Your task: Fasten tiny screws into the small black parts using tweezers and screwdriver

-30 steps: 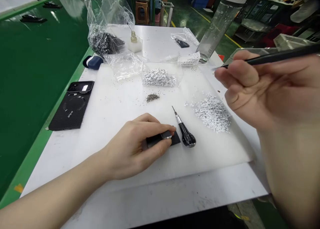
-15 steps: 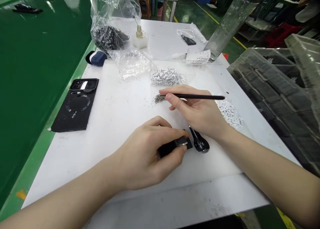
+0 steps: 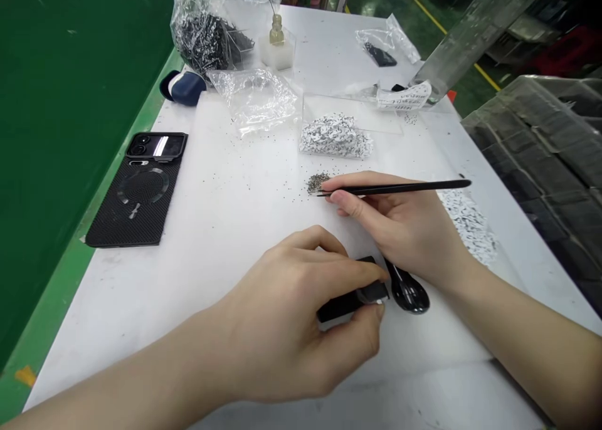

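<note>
My left hand (image 3: 301, 311) is closed on a small black block (image 3: 343, 303), its thumb and fingertips at a dark piece with a shiny edge on the block's right end. My right hand (image 3: 399, 223) holds slim black tweezers (image 3: 418, 187) nearly level between thumb and fingers. Their tips are at the lower edge of a small pile of tiny brownish metal parts (image 3: 318, 182). A glossy black spoon-shaped piece (image 3: 410, 294) lies just right of the block, its narrow end near my right wrist. More tiny parts are scattered over the pale sheet.
Small white-and-black pieces lie in a clear tray (image 3: 333, 135) and in a heap (image 3: 470, 229) at right. A black phone (image 3: 136, 192) is at left. Behind stand a bag of black parts (image 3: 202, 44), a small bottle (image 3: 276, 32) and a clear tube (image 3: 470, 35). Stacked bins (image 3: 540, 160) stand right.
The view has shifted, so most things sit differently in the frame. The tweezer tips now show at the pile's lower edge. Both hands keep their hold.
</note>
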Demonstrator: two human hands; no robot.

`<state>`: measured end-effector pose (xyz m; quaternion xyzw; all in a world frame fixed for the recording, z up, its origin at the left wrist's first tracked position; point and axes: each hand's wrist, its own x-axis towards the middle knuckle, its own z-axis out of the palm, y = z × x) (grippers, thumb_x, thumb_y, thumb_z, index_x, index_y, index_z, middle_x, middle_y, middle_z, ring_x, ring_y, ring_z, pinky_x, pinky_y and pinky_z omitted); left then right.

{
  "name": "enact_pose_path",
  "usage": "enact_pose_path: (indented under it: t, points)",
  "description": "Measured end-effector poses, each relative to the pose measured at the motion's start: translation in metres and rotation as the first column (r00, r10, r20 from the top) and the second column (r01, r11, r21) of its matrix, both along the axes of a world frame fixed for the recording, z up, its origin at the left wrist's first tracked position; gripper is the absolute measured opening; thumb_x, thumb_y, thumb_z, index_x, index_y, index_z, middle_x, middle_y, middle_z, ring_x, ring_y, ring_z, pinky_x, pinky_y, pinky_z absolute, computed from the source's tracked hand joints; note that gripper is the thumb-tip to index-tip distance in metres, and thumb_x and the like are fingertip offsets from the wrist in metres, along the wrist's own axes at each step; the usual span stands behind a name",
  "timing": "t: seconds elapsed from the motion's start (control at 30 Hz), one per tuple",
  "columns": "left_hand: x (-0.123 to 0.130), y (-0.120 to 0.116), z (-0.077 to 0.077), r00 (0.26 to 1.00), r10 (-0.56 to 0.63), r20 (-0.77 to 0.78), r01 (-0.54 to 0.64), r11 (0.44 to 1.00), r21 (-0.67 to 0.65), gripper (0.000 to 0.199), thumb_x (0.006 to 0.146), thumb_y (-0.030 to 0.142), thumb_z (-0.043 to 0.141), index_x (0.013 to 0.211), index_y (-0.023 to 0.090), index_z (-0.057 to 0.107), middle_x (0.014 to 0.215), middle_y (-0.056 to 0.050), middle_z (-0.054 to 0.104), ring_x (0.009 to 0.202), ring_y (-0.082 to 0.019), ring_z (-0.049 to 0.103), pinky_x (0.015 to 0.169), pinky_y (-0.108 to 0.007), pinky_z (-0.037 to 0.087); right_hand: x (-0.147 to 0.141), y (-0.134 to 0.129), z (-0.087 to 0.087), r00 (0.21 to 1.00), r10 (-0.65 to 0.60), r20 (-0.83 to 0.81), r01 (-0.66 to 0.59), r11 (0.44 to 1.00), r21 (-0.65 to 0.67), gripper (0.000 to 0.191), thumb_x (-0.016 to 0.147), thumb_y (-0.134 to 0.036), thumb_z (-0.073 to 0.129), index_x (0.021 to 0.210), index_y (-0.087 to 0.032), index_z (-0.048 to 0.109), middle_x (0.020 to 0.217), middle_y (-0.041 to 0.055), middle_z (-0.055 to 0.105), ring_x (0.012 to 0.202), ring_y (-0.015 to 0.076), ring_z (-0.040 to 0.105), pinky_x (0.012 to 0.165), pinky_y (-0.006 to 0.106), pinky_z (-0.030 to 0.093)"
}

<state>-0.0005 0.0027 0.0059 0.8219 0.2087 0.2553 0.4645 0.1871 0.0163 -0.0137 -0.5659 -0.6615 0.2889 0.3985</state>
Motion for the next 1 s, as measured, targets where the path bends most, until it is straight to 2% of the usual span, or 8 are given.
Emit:
enact_pose_path:
  t: [0.2,0.43,0.7,0.77,0.9,1.0]
  points:
    - [-0.001,0.000,0.000,0.999,-0.016,0.047,0.017,1.000,-0.020,0.015,0.084,0.001,0.062,0.072,0.010,0.065,0.075,-0.004,0.073,0.073,-0.014,0.062,0.089,-0.030,0.052,0.001,0.000,0.001,0.997,-0.006,0.073,0.005,1.000,0.014,0.015,0.093,-0.025,0.070,0.104,-0.025,0.080,0.106,-0.0044,0.081,0.098,0.0109,0.074,0.086,0.019,0.060]
    - [-0.001,0.004,0.000,0.999,-0.035,0.019,0.036,0.998,-0.052,0.012,0.085,0.001,0.061,0.077,0.010,0.066,0.076,-0.004,0.073,0.081,-0.016,0.067,0.090,-0.029,0.052,0.001,0.000,0.003,0.999,0.001,0.051,-0.001,1.000,-0.007,0.014,0.092,-0.023,0.071,0.102,-0.026,0.080,0.105,-0.0062,0.081,0.099,0.0083,0.074,0.086,0.013,0.059]
    - [-0.001,-0.003,0.000,1.000,-0.012,0.028,0.012,1.000,0.012,0.010,0.087,0.003,0.061,0.084,0.007,0.070,0.078,-0.006,0.073,0.080,-0.016,0.065,0.090,-0.030,0.053,0.004,0.000,-0.001,0.999,-0.034,0.019,0.034,0.999,-0.015,0.013,0.092,-0.029,0.072,0.102,-0.031,0.081,0.096,-0.0067,0.082,0.087,0.0085,0.075,0.084,0.017,0.061]
    - [-0.002,-0.004,-0.002,1.000,0.000,0.031,-0.001,0.999,0.040,0.013,0.089,0.005,0.060,0.095,0.005,0.071,0.078,-0.006,0.074,0.080,-0.017,0.065,0.092,-0.031,0.053,0.007,-0.001,0.007,0.999,-0.054,-0.003,0.054,0.998,0.013,0.013,0.092,-0.030,0.072,0.102,-0.032,0.081,0.096,-0.0064,0.082,0.087,0.0086,0.075,0.083,0.017,0.060]
    - [-0.003,-0.004,-0.004,0.998,0.054,0.039,-0.056,0.996,0.062,0.023,0.092,0.009,0.058,0.111,0.005,0.071,0.079,-0.006,0.075,0.082,-0.018,0.066,0.092,-0.032,0.055,0.018,-0.012,0.042,0.993,-0.100,-0.064,0.106,0.989,0.102,0.012,0.091,-0.032,0.074,0.100,-0.034,0.081,0.100,-0.0068,0.082,0.080,0.0071,0.075,0.072,0.013,0.060]
    - [-0.003,-0.004,-0.003,0.995,0.091,0.042,-0.094,0.993,0.076,0.026,0.091,0.009,0.059,0.113,0.007,0.072,0.079,-0.005,0.075,0.084,-0.018,0.067,0.091,-0.032,0.056,0.027,-0.026,0.058,0.995,-0.005,-0.100,0.016,0.994,0.111,0.012,0.089,-0.026,0.076,0.098,-0.033,0.081,0.098,-0.0061,0.082,0.078,0.0079,0.076,0.070,0.013,0.060]
